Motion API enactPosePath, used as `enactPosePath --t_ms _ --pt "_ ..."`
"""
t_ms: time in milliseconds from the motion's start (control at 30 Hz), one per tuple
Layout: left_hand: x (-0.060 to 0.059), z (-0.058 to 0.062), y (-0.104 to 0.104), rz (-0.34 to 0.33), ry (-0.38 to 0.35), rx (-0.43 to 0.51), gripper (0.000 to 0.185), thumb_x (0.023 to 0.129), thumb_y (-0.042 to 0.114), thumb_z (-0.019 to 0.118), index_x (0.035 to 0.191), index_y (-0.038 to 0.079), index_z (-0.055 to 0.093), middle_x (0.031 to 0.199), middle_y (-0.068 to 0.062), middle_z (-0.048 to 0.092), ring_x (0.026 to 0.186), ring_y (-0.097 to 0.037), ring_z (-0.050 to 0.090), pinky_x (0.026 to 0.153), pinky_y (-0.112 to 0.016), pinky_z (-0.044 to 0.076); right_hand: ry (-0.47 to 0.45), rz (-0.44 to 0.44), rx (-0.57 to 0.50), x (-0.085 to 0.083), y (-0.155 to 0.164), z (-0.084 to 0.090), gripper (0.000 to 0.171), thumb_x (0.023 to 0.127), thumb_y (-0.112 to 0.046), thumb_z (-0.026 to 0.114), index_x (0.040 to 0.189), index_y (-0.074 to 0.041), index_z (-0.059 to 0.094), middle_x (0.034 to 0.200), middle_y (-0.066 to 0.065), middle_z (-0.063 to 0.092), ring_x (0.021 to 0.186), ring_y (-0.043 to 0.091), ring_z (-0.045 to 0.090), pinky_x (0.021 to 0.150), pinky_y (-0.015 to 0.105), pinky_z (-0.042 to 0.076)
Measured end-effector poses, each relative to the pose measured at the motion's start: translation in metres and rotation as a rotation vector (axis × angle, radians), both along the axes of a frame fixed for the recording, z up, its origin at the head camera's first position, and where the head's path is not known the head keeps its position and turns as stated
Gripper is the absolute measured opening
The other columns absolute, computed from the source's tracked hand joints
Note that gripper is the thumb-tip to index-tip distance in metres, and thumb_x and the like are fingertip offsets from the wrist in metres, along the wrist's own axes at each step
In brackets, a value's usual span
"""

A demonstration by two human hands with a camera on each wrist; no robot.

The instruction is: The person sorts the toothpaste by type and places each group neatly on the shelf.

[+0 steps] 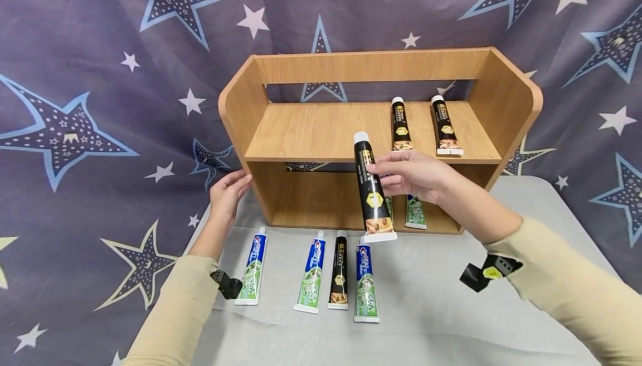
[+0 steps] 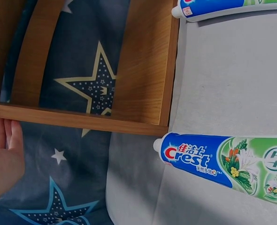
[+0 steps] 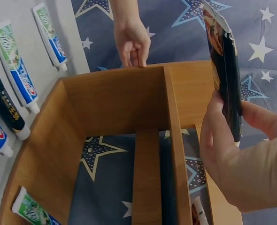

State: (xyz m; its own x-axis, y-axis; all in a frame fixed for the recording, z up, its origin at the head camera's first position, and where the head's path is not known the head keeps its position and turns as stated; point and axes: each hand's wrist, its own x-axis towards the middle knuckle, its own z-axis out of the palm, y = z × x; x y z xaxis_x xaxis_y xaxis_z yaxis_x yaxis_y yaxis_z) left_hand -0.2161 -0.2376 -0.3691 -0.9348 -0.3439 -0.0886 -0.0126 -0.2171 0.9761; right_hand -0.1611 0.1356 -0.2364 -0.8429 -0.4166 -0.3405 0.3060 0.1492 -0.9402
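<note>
Just below the upper shelf's [image 1: 321, 132] front edge, right hand [image 1: 416, 176] pinches the black toothpaste tube [image 1: 372, 188] upright, cap up, shelf straight ahead; left hand [image 1: 227, 193], fingers straight, rests on rack side.

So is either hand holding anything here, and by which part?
The right hand grips a black toothpaste tube around its upper body, just below the cap. The left hand only rests against the wooden shelf.

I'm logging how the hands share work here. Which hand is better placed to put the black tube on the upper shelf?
Probably the right hand: it grips the black tube just in front of the upper shelf. The left hand rests on the rack's outer side, holding nothing.
</note>
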Motion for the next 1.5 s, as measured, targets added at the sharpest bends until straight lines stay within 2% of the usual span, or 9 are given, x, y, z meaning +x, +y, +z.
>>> enactPosePath --t_ms 333,533,600,800,867,1067,1200,1367,1500 --pt "0.001 0.001 0.001 -0.001 -0.004 0.006 0.016 0.086 0.0 0.068 0.084 0.016 0.066 0.078 0.01 0.07 0.08 -0.002 0.07 0.082 -0.016 0.058 0.0 -0.072 -0.015 -0.026 -0.005 0.017 0.053 0.097 -0.016 0.056 0.141 0.004 0.035 0.088 -0.006 0.064 0.078 0.005 0.063 0.081 0.019 0.058" --pt "0.0 0.001 0.001 0.004 0.007 0.001 0.016 0.085 0.001 0.069 0.082 0.017 0.067 0.078 0.009 0.07 0.079 -0.002 0.07 0.078 -0.015 0.058 -0.033 -0.134 -0.03 -0.046 -0.011 0.022 0.059 0.097 -0.015 0.054 0.148 0.0 0.027 0.122 0.007 0.049 0.103 0.015 0.056 0.109 0.031 0.047" --pt "0.0 0.001 0.0 0.003 0.008 0.002 0.016 0.085 0.001 0.069 0.083 0.017 0.067 0.078 0.01 0.07 0.078 -0.001 0.07 0.079 -0.014 0.058 -0.033 -0.152 -0.042 -0.053 -0.014 0.023 0.059 0.097 -0.014 0.054 0.148 0.0 0.028 0.124 0.009 0.05 0.101 0.015 0.058 0.106 0.031 0.049" --pt "0.0 0.0 -0.001 -0.01 0.028 0.019 0.02 0.086 -0.001 0.067 0.08 0.018 0.067 0.075 0.01 0.071 0.076 -0.001 0.069 0.084 -0.018 0.058 -0.02 -0.211 -0.035 -0.074 -0.021 0.03 0.058 0.095 -0.011 0.057 0.145 0.002 0.032 0.112 0.009 0.054 0.078 0.011 0.064 0.07 0.018 0.06" --pt "0.001 0.0 0.0 -0.014 0.036 0.013 0.021 0.086 -0.001 0.067 0.079 0.019 0.067 0.074 0.011 0.071 0.076 -0.001 0.069 0.085 -0.018 0.058 -0.042 -0.236 -0.041 -0.081 -0.023 0.032 0.06 0.094 -0.009 0.057 0.146 0.001 0.03 0.11 0.01 0.055 0.08 0.012 0.063 0.073 0.019 0.06" --pt "0.001 -0.001 0.0 -0.009 0.028 -0.005 0.02 0.085 0.0 0.068 0.08 0.02 0.068 0.074 0.012 0.071 0.077 0.0 0.069 0.085 -0.019 0.058 -0.098 -0.345 -0.031 -0.1 -0.027 0.037 0.075 0.092 -0.009 0.061 0.152 -0.008 0.017 0.116 0.009 0.057 0.094 0.016 0.062 0.103 0.027 0.052" --pt "0.0 -0.002 0.0 -0.011 0.024 0.008 0.02 0.085 0.0 0.069 0.079 0.019 0.069 0.075 0.011 0.071 0.077 -0.001 0.069 0.084 -0.018 0.058 -0.114 -0.427 -0.045 -0.112 -0.028 0.031 0.075 0.091 -0.008 0.062 0.152 -0.01 0.018 0.131 0.01 0.054 0.092 0.014 0.059 0.097 0.024 0.055" --pt "0.0 -0.002 0.0 -0.005 0.034 0.013 0.019 0.084 0.0 0.069 0.079 0.018 0.068 0.075 0.01 0.071 0.076 -0.001 0.069 0.078 -0.015 0.059 -0.105 -0.483 -0.036 -0.119 -0.03 0.025 0.075 0.091 -0.006 0.06 0.152 -0.009 0.017 0.128 0.009 0.054 0.088 0.014 0.058 0.092 0.022 0.056" --pt "0.001 -0.003 -0.001 -0.01 0.037 -0.006 0.02 0.086 0.0 0.068 0.08 0.019 0.067 0.074 0.012 0.07 0.076 0.0 0.069 0.076 -0.013 0.058 -0.047 -0.524 0.032 -0.124 -0.038 0.02 0.059 0.089 -0.002 0.063 0.143 -0.003 0.038 0.126 0.01 0.058 0.095 0.015 0.063 0.098 0.025 0.054"
